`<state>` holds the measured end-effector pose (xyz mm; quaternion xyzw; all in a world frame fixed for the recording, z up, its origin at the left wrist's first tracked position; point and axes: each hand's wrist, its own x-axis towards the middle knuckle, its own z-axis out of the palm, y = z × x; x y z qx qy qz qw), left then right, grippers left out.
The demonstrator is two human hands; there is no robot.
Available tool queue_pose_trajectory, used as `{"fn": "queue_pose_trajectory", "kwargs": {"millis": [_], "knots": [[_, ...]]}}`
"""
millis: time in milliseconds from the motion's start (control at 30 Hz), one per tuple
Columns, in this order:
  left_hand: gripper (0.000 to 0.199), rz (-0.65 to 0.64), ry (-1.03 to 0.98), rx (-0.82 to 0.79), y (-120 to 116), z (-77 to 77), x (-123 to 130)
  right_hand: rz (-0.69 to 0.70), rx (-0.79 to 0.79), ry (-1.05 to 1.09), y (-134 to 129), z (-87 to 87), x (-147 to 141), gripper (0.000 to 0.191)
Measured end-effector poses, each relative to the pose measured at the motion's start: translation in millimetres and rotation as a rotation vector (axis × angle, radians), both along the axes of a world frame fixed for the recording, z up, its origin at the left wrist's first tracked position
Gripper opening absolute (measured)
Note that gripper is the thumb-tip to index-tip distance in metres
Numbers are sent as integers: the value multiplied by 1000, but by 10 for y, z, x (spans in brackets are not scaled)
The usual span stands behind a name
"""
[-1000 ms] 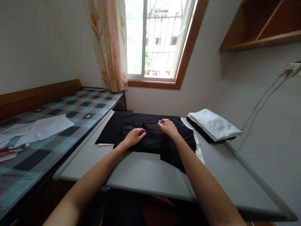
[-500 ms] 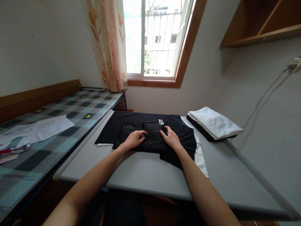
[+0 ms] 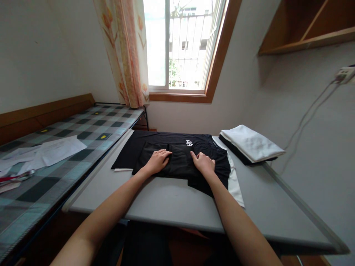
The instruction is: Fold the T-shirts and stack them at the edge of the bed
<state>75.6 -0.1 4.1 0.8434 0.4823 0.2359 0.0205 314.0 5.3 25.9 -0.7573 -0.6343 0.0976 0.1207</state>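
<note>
A black T-shirt (image 3: 219, 151) with white lettering lies partly folded on the table, one dark panel (image 3: 179, 168) turned over its middle. Under its right end a white garment (image 3: 235, 188) sticks out. My left hand (image 3: 157, 162) rests on the left part of the panel, its fingers stretched out toward the right. On the panel's right side is my right hand (image 3: 204, 163), its fingers curled against the black cloth and its thumb pointing left. Whether cloth is pinched under those curled fingers is partly hidden.
The grey table (image 3: 172, 203) carries a stack of folded white and black clothes (image 3: 251, 142) at back right. Left of it stands a bed with a checked mattress (image 3: 111, 118) and papers (image 3: 59, 149). A shelf (image 3: 307, 44) juts from the right wall; a cable (image 3: 302, 118) hangs below an outlet.
My right hand has curled its fingers, which were spread before. My left hand has straightened its fingers on the cloth. The shirt lies almost as it did.
</note>
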Motion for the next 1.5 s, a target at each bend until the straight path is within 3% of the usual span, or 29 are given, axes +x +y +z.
{"fn": "queue_pose_trajectory", "kwargs": {"millis": [233, 733, 1033, 1200, 1367, 1500], "knots": [[36, -35, 64, 23, 40, -36, -69, 50, 23, 17, 5, -52, -35, 52], [36, -22, -34, 31, -16, 24, -11, 47, 74, 41, -14, -90, -98, 49], [44, -55, 89, -33, -14, -18, -20, 86, 39, 308, 81, -107, 13, 56], [58, -104, 115, -59, -43, -5, -60, 151, 8, 352, 118, -153, 75, 70], [73, -103, 177, -62, -75, -32, -30, 139, 30, 352, 83, -138, 57, 62], [74, -105, 181, -73, -76, 0, -32, 128, 66, 402, 92, -169, 46, 60]]}}
